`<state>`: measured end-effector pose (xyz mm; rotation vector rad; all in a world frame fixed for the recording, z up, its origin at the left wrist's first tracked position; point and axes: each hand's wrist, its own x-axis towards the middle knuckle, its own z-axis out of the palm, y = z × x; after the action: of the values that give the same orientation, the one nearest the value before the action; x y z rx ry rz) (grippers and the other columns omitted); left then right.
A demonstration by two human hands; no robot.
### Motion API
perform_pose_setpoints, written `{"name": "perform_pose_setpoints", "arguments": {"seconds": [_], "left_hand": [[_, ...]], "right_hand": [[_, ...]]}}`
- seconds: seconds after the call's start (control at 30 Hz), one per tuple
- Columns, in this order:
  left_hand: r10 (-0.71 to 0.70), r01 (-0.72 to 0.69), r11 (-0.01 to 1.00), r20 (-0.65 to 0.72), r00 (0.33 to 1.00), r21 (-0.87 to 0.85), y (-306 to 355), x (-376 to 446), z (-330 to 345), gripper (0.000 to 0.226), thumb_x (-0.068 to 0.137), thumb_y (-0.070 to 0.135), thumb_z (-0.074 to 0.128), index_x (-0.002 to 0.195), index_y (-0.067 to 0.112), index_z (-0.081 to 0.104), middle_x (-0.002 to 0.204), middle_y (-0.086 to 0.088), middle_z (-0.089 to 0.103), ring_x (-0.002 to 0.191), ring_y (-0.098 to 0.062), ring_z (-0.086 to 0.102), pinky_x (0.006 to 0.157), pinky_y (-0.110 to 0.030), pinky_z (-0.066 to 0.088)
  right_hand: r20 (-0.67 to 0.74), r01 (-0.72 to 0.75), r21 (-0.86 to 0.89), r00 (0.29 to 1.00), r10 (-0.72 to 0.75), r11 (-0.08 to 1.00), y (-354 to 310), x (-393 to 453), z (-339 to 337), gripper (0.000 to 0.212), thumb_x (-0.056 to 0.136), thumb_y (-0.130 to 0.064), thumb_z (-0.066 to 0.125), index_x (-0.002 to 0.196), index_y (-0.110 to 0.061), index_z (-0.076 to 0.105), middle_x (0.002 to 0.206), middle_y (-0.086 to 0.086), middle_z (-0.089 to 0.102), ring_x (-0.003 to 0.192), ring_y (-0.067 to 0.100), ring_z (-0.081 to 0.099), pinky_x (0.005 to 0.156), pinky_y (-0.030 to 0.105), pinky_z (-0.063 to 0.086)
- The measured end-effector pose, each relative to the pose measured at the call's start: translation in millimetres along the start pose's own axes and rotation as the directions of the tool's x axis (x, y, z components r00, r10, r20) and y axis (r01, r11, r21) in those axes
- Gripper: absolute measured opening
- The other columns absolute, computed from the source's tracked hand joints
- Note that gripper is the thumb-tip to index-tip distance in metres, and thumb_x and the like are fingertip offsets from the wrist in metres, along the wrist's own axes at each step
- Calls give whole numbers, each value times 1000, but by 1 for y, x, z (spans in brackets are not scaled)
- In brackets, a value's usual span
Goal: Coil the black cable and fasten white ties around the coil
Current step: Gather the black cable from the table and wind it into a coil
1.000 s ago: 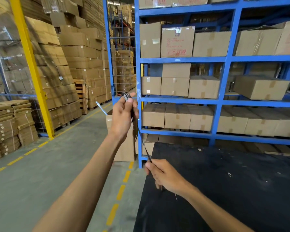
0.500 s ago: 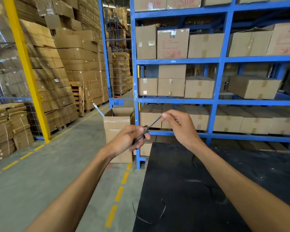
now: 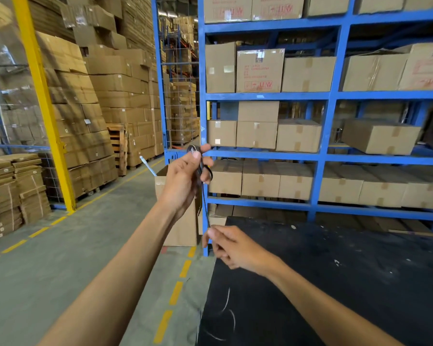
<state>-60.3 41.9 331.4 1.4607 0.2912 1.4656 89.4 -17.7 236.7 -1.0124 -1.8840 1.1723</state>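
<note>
My left hand [image 3: 183,178] is raised in front of the blue rack and grips a small coil of black cable [image 3: 195,150], whose loops show above my thumb and between my fingers. A straight run of the cable [image 3: 205,206] drops from the coil to my right hand [image 3: 231,247], which pinches it just above the near left corner of the black table [image 3: 335,283]. More cable lies in pale-glinting curves on the table [image 3: 226,303] near its left edge. No white ties are visible.
A blue rack [image 3: 323,156] of cardboard boxes stands behind the table. An open carton [image 3: 183,226] with a white stick [image 3: 148,166] sits on the floor left of the rack. A yellow post [image 3: 43,103] and stacked cartons line the aisle on the left.
My left hand has risen with the coil. My right hand has dropped from beside the left hand to the table's corner, drawing the cable down taut.
</note>
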Motion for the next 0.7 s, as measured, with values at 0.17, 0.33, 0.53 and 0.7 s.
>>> {"name": "perform_pose_setpoints", "arguments": {"seconds": [0.17,0.33,0.53,0.7], "left_hand": [[66,-80,679,48,997,729,-22,-8,-14,25,100,11,47,82,5,62,80,11,71,52,-7,52,62,-19,46],[-136,-98,575,212,968,812,-26,-27,-28,40,99,12,48,71,36,61,66,4,65,50,-5,51,56,-17,44],[-365,191,865,320,874,464,-15,-37,-25,32,102,19,39,95,20,70,62,-11,42,47,-13,38,53,-21,40],[-381,367,924,344,858,108,4,-31,-14,32,97,28,42,77,17,65,50,7,36,37,-4,25,39,-18,29]], "right_hand": [[17,69,-117,998,-67,991,-22,-8,-15,36,105,-38,38,92,-18,65,62,-4,29,45,3,26,41,14,26],[-217,154,-277,951,-218,948,-49,-12,-52,28,104,-25,46,83,-19,65,48,-20,46,44,-5,44,44,6,35],[-479,128,-316,834,-275,940,-58,2,-74,27,103,-24,48,83,-19,65,47,-32,53,50,-16,51,49,2,38],[-510,65,-231,842,-178,971,-35,16,-49,34,104,-34,45,79,-18,64,48,-21,50,46,-6,46,52,9,34]]}}
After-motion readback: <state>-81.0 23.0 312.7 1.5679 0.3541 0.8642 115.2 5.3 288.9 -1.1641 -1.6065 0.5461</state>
